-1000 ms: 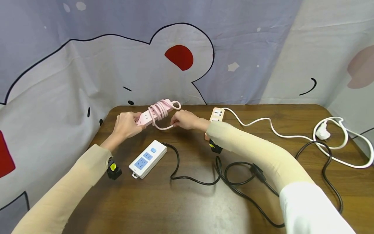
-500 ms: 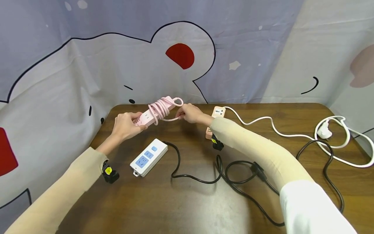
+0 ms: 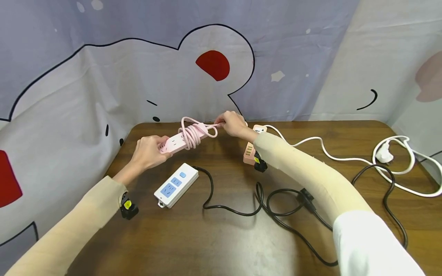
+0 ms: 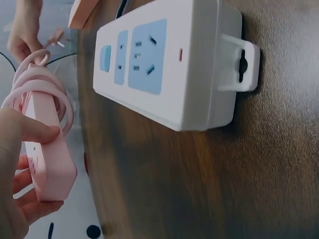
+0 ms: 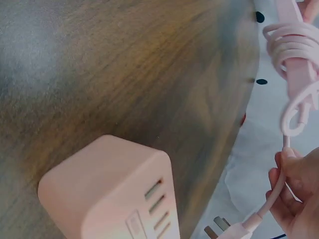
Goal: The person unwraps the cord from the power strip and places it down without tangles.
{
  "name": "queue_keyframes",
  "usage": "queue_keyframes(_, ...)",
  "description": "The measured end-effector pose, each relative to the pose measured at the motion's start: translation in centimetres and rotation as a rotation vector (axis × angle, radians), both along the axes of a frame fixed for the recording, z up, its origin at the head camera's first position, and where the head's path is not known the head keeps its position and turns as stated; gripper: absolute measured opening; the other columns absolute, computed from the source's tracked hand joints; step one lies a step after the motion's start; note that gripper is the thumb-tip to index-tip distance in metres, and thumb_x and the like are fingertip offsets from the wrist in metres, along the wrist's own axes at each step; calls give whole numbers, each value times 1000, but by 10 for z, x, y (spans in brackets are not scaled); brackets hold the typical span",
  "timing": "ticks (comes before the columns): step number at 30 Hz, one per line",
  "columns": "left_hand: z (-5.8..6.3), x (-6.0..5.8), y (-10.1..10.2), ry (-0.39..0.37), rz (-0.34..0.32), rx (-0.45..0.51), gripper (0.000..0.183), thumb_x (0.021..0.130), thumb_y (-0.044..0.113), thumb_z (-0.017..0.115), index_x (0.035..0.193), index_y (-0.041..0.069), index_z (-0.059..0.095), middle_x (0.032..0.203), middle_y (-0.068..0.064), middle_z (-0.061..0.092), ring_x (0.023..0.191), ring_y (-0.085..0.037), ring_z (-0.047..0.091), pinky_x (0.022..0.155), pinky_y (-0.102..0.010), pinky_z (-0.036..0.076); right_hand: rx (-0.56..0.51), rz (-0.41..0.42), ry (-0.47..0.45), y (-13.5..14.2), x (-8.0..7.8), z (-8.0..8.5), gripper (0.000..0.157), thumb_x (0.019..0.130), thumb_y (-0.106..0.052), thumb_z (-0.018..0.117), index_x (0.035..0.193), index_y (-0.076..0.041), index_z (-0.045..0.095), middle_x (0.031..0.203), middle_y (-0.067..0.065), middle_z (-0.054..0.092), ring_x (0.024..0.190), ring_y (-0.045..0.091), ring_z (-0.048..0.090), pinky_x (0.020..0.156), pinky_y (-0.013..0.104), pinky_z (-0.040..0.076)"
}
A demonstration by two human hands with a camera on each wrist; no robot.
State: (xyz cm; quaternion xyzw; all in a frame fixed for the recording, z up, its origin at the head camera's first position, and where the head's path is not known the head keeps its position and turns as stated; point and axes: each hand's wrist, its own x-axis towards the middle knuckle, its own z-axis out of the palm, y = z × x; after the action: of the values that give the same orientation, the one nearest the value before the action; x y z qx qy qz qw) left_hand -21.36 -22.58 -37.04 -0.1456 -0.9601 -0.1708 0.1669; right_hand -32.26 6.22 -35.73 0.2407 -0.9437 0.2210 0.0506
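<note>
My left hand (image 3: 146, 153) grips the near end of a pink power strip (image 3: 174, 144), thumb on one side and fingers beneath, holding it above the table. Pink cord (image 3: 192, 136) is wound several times round the strip's far half, and a loose loop stands up over the coils. Beyond the strip's far end, my right hand (image 3: 233, 123) pinches the cord's free length between thumb and fingers. In the right wrist view, the pink plug (image 5: 234, 231) with metal prongs hangs just past that hand, partly cut off by the frame edge.
A white power strip (image 3: 177, 185) with blue sockets lies in front, its black cord (image 3: 235, 211) curling right. A peach power strip (image 3: 249, 153) sits partly behind my right wrist. Its white cord (image 3: 336, 158) runs to a white plug (image 3: 384, 153). A printed curtain (image 3: 283, 57) backs the table.
My right hand has moved back and to the right with the cord, from below the strip to beyond its far end. A loop now rises above the coils. My left hand keeps its grip.
</note>
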Motion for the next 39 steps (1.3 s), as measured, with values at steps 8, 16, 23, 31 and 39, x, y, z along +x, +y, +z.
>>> queue_keyframes(8,-8,-3,-11,-15,73,-20,51,71,22,77,116,1,68,107,-24,70,85,-37,65,67,-49,45,-45,-20,59,6,8,13,16,92,-21,63,102,-18,75,96,-1,74,81,16,64,69,39,48)
queue_keyframes(16,-19,-6,-18,5,121,11,51,70,24,76,115,1,68,102,-23,71,76,-34,61,62,-46,42,-48,29,105,16,18,27,15,92,-20,63,101,-18,75,93,-1,74,74,16,60,64,36,44)
queue_keyframes(23,-22,-8,-16,-2,161,73,53,71,25,76,116,-1,67,103,-23,70,79,-35,61,66,-46,41,-28,90,103,28,22,26,14,92,-17,63,100,-17,74,97,0,74,74,15,58,63,34,42)
queue_keyframes(31,-12,-8,-16,-18,248,211,49,74,26,74,116,2,68,108,-21,70,87,-35,63,71,-45,40,44,258,173,26,20,19,11,89,-12,67,96,-15,75,96,0,73,89,17,63,76,38,49)
queue_keyframes(39,5,-4,-16,1,257,230,46,74,27,75,114,6,71,104,-18,72,86,-34,63,69,-41,39,183,366,225,19,10,2,11,84,-7,69,92,-12,75,95,3,73,94,21,64,81,36,51)
